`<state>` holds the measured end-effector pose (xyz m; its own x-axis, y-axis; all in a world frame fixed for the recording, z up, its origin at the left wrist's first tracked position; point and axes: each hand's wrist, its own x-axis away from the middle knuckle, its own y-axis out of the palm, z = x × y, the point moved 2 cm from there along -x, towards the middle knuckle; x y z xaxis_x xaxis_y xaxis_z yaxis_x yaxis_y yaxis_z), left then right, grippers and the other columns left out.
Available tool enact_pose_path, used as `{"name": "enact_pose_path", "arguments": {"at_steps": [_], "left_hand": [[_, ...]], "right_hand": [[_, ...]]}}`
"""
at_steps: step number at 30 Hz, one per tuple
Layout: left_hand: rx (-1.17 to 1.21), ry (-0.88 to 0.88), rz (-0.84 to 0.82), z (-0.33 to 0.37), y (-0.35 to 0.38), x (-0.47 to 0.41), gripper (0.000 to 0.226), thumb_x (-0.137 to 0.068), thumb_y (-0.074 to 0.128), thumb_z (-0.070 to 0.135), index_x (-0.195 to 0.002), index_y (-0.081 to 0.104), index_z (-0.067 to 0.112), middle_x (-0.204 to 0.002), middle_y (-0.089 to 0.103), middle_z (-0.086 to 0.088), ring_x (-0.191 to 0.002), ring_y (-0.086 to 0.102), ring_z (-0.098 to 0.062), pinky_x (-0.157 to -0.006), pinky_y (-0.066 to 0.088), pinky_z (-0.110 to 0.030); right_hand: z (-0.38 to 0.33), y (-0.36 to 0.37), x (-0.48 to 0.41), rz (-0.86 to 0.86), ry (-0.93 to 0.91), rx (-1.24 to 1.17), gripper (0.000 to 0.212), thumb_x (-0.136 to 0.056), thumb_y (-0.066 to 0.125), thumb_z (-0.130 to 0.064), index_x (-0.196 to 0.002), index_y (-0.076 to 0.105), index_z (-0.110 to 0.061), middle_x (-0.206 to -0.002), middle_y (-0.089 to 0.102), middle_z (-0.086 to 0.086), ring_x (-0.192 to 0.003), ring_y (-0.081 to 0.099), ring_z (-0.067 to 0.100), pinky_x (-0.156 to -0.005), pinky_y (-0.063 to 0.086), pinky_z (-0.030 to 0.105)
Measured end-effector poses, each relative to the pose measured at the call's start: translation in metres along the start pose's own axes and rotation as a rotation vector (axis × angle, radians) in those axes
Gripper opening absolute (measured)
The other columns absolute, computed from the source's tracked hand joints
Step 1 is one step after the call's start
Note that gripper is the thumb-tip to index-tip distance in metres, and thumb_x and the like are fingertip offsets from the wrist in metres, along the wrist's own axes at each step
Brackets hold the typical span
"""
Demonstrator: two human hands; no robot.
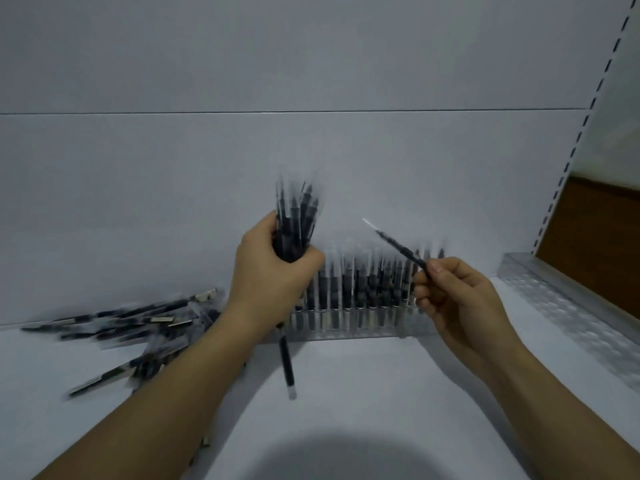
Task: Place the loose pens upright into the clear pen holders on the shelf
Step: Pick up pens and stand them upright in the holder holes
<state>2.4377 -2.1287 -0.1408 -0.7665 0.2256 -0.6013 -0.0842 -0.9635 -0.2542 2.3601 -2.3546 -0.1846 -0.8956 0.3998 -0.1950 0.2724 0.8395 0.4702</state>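
Both hands are held up over the white shelf point(363, 393), in front of the row of clear plastic pen holders point(360, 329) that stands against the pale back panel point(311, 150). The left hand point(273, 268) is closed in a fist around a bundle of slim black pens point(298, 216), kept roughly upright with its tips fanned out above the knuckles. One long black pen point(287, 362) juts down below the wrist, its pale end near the shelf. The right hand point(460, 296) is seen well apart from the left, with a single black pen point(398, 245) pinched between thumb and fingertips. This pen is tilted up and to the left, its pale tip pointed toward the bundle. The holders lie between and behind the two hands and are packed with upright dark pens point(349, 285), which are blurred. A heap of loose black pens point(138, 323) with silvery clips is spread flat on the shelf, left of the left forearm. A perforated metal rail point(561, 306) runs along the shelf's right side.
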Motion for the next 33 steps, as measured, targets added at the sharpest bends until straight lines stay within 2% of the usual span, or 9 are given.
{"name": "enact_pose_path", "arguments": {"at_steps": [4,8,11,14,16,20,26,30,33], "left_hand": [[-0.101,0.175,-0.071,0.007,0.016,0.005,0.029,-0.083,0.069,0.01,-0.073,0.043,0.021,-0.059,0.04,0.001,-0.051,0.034,-0.016,-0.049,0.034,-0.034],[-0.176,0.316,-0.141,0.015,0.026,0.013,0.027,-0.075,0.068,0.013,-0.074,0.045,0.027,-0.058,0.045,0.004,-0.047,0.038,-0.014,-0.048,0.031,-0.018],[-0.055,0.237,-0.117,0.008,0.04,0.022,0.022,-0.079,0.068,0.015,-0.076,0.05,0.027,-0.058,0.043,0.002,-0.049,0.039,-0.016,-0.048,0.037,-0.03],[0.034,0.197,-0.047,0.009,0.049,0.026,0.036,-0.081,0.071,0.011,-0.072,0.049,0.039,-0.057,0.045,0.006,-0.049,0.041,-0.012,-0.049,0.037,-0.021],[0.092,0.164,-0.031,0.009,0.051,0.027,0.045,-0.083,0.073,0.004,-0.07,0.05,0.041,-0.056,0.048,0.011,-0.05,0.044,-0.008,-0.051,0.038,-0.015],[0.146,0.09,0.0,0.001,0.053,0.033,0.037,-0.084,0.074,0.005,-0.075,0.056,0.036,-0.061,0.056,0.002,-0.053,0.054,-0.017,-0.051,0.047,-0.023],[0.148,-0.057,-0.084,-0.016,0.057,0.052,0.031,-0.083,0.077,0.007,-0.089,0.061,0.032,-0.076,0.068,0.006,-0.063,0.065,-0.012,-0.055,0.055,-0.028],[0.236,-0.116,-0.077,-0.016,0.054,0.055,0.035,-0.082,0.076,0.0,-0.103,0.06,0.024,-0.081,0.071,0.013,-0.067,0.068,-0.005,-0.055,0.053,-0.019],[0.226,-0.116,-0.018,-0.018,0.053,0.055,0.032,-0.082,0.077,0.004,-0.104,0.061,0.021,-0.084,0.072,0.018,-0.069,0.068,-0.001,-0.059,0.053,-0.016]], "right_hand": [[0.003,-0.007,-0.003,-0.029,0.023,0.002,0.016,-0.076,0.071,-0.015,-0.082,0.057,-0.009,-0.077,0.073,0.009,-0.064,0.07,0.014,-0.058,0.057,0.021],[-0.004,-0.016,-0.007,-0.017,0.001,-0.048,0.013,-0.081,0.065,-0.007,-0.081,0.054,-0.012,-0.085,0.075,0.011,-0.072,0.071,0.017,-0.063,0.058,0.021],[-0.007,-0.021,-0.008,-0.049,-0.029,-0.04,0.028,-0.083,0.064,-0.003,-0.11,0.06,-0.009,-0.092,0.075,0.014,-0.077,0.071,0.02,-0.064,0.058,0.023],[-0.004,-0.023,-0.01,-0.08,-0.032,-0.011,0.049,-0.089,0.06,-0.001,-0.137,0.056,-0.011,-0.097,0.074,0.016,-0.082,0.072,0.022,-0.069,0.058,0.024],[-0.003,-0.023,-0.01,-0.09,-0.037,0.017,0.046,-0.093,0.058,0.001,-0.139,0.056,-0.009,-0.1,0.074,0.015,-0.086,0.072,0.023,-0.071,0.06,0.026],[-0.006,-0.026,-0.011,0.032,-0.082,0.068,0.027,-0.1,0.054,0.003,-0.124,0.062,-0.006,-0.097,0.071,0.013,-0.087,0.074,0.028,-0.079,0.064,0.036],[-0.011,-0.035,-0.014,0.219,-0.3,0.378,0.013,-0.103,0.057,-0.008,-0.108,0.068,-0.012,-0.088,0.071,0.007,-0.086,0.075,0.022,-0.074,0.061,0.029],[-0.017,-0.024,-0.028,0.156,-0.351,0.593,0.023,-0.1,0.062,-0.003,-0.121,0.06,-0.013,-0.092,0.076,0.007,-0.083,0.075,0.017,-0.07,0.062,0.03],[-0.024,-0.017,-0.042,0.09,-0.416,0.758,0.056,-0.097,0.066,-0.003,-0.141,0.041,-0.025,-0.1,0.073,0.005,-0.075,0.073,0.023,-0.071,0.064,0.041]]}}
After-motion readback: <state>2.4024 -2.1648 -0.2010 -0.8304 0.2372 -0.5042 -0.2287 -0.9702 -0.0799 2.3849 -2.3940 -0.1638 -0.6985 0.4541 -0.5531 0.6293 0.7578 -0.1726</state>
